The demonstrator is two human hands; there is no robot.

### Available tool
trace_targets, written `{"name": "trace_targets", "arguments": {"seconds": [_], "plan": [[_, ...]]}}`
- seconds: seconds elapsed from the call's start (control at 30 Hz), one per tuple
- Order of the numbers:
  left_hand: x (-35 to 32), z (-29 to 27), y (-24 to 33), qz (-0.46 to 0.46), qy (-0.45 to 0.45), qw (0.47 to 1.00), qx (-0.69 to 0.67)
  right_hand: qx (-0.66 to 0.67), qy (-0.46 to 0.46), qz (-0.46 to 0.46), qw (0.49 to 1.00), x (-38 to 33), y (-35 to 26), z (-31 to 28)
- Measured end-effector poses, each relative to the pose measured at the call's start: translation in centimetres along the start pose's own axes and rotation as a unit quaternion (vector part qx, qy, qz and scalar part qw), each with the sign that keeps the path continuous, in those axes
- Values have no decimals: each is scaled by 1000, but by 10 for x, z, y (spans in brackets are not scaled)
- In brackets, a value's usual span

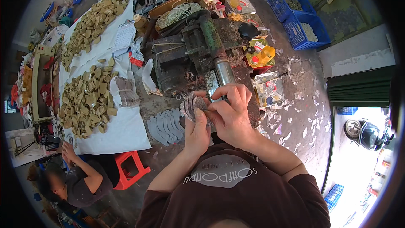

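Note:
My left hand is closed around a small bunch of curved, grey speckled pieces, its thumb pressed on their face. At the right edge of the bunch, my right hand pinches with thumb and fingers; exactly what lies between its fingertips is partly hidden. Both hands are just in front of a worn green machine with a shiny metal cylinder. Left of my hands, flat grey curved pieces lie fanned out, overlapping one another.
A white-covered table at left bears heaps of olive-coloured blocks and a stack of grey pieces. A person sits near a red stool. Blue crates stand far right; scraps litter the floor.

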State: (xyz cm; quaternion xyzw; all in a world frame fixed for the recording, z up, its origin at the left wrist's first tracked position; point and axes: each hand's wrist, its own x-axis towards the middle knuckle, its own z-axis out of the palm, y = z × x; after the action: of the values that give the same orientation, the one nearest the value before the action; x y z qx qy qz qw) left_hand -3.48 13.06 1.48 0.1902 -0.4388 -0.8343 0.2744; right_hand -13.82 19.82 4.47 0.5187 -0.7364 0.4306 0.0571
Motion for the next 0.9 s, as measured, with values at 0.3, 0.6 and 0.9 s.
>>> {"name": "trace_targets", "arguments": {"seconds": [0.3,0.6,0.9], "plan": [[1,0,-10,51,55,986,147,-73,32,-60,995,2,-6,1],[3,-1,-10,76,72,974,203,-73,24,-59,995,-2,-5,4],[10,4,12,-20,114,993,5,116,-5,51,992,0,14,-12]]}}
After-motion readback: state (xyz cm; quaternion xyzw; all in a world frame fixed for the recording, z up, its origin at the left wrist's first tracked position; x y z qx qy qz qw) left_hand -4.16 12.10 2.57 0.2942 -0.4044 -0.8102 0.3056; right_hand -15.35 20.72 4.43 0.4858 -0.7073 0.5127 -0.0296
